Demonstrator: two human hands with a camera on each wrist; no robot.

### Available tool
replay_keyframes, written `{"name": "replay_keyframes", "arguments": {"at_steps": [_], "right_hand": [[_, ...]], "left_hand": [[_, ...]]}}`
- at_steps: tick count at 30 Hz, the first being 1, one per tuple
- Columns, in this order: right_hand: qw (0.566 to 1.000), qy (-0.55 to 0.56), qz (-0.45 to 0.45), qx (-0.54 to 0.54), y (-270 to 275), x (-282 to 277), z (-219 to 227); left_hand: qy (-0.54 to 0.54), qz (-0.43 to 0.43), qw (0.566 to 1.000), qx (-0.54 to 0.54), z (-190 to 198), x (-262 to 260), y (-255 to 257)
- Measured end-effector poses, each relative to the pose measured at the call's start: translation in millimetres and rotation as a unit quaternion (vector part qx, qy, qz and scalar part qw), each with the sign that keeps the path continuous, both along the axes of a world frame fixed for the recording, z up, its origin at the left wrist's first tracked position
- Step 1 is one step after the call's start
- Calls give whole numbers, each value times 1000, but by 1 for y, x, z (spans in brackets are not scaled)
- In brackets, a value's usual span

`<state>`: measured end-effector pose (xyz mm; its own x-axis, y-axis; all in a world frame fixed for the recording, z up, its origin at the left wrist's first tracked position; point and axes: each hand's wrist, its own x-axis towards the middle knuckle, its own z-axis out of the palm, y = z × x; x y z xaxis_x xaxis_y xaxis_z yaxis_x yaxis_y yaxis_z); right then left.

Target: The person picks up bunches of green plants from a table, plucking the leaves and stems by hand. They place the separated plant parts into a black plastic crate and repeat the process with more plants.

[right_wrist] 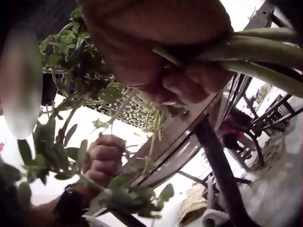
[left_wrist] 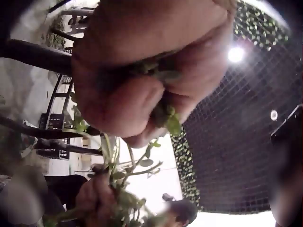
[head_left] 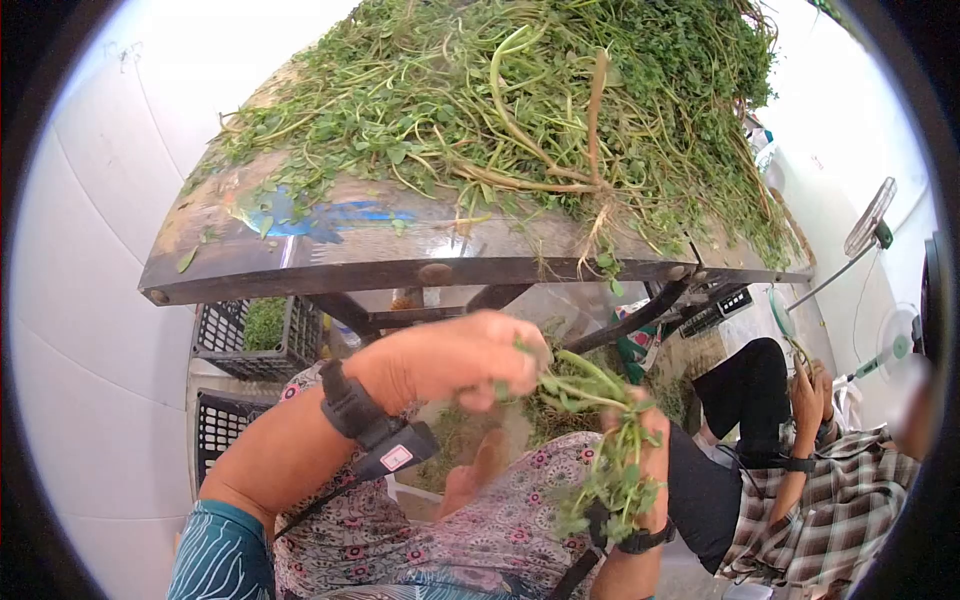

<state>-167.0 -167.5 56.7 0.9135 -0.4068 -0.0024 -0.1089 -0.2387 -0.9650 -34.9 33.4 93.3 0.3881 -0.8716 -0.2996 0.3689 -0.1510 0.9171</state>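
Observation:
A bunch of leafy green stems, like purslane [head_left: 622, 470], hangs from my right hand [head_left: 654, 440] in front of my lap. Thick pale stems [right_wrist: 265, 49] pass through the curled right fingers in the right wrist view. My left hand [head_left: 465, 358] is just left of it, at the stems' upper end. The left fingers curl round small green leaves [left_wrist: 173, 124], which poke out of the fist in the left wrist view. Much of what the left hand grips is hidden inside it. Beyond both hands, a large heap of the same plants [head_left: 450, 100] covers the table [head_left: 350, 255].
A rooted stalk [head_left: 595, 130] lies at the heap's near side. Black crates [head_left: 215, 345] stand under the table at left, one with greens inside. At right sits another person in a checked shirt [head_left: 810, 500], close by a fan [head_left: 870, 220].

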Motion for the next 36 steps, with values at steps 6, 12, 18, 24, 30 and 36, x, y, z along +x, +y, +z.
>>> {"name": "replay_keyframes", "arguments": {"at_steps": [6, 12, 18, 24, 30, 36], "right_hand": [[961, -130, -150, 194, -74, -10, -61], [971, -102, -89, 195, -60, -16, -47], [982, -39, 41, 182, -31, -18, -19], [953, -38, 86, 289, -33, -19, -26], [882, -29, 207, 423, -48, -18, -43], [761, -9, 308, 571, -50, -5, -52]], "left_hand": [[25, -76, 991, -105, 4, -2, 6], [166, 155, 955, -189, -5, 16, 9], [134, 149, 964, -176, -17, 16, 1], [155, 141, 955, -210, -27, 19, 0], [29, 176, 978, -111, -18, 12, -2], [-76, 122, 990, 4, 7, -1, -2]]}}
